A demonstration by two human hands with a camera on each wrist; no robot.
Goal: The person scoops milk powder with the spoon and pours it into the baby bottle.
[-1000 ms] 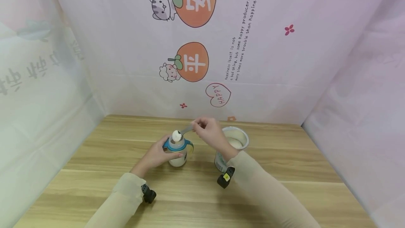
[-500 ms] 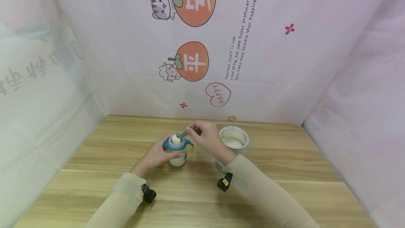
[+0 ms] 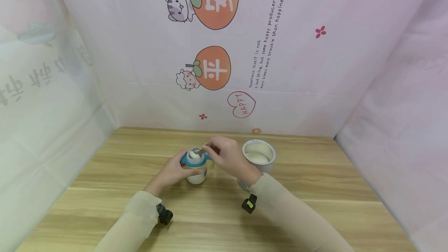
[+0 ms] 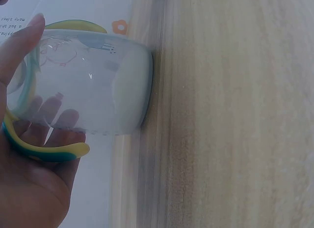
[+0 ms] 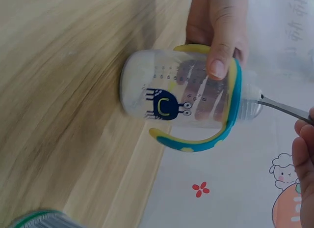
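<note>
A clear baby bottle (image 5: 142, 85) with a blue-and-yellow two-handled ring (image 5: 233, 110) stands upright on the table. My left hand (image 3: 175, 170) grips it round its upper body, thumb on the near side and fingers behind. Pale powder shows in the bottom of the bottle (image 4: 88, 80) in the left wrist view. My right hand (image 3: 227, 156) pinches the handle of a metal spoon (image 5: 284, 109). The spoon's head is down in the bottle's open mouth, with white powder (image 3: 194, 154) at the opening.
Right of the bottle, partly behind my right wrist, stands an open can (image 3: 273, 154) with off-white powder inside. The wooden table (image 3: 217, 221) runs back to a printed cloth wall (image 3: 297, 100), with cloth at both sides too.
My right hand has moved slightly left and down, bringing the spoon lower into the bottle's mouth. The heap of powder has sunk into the opening. My left hand stays put.
</note>
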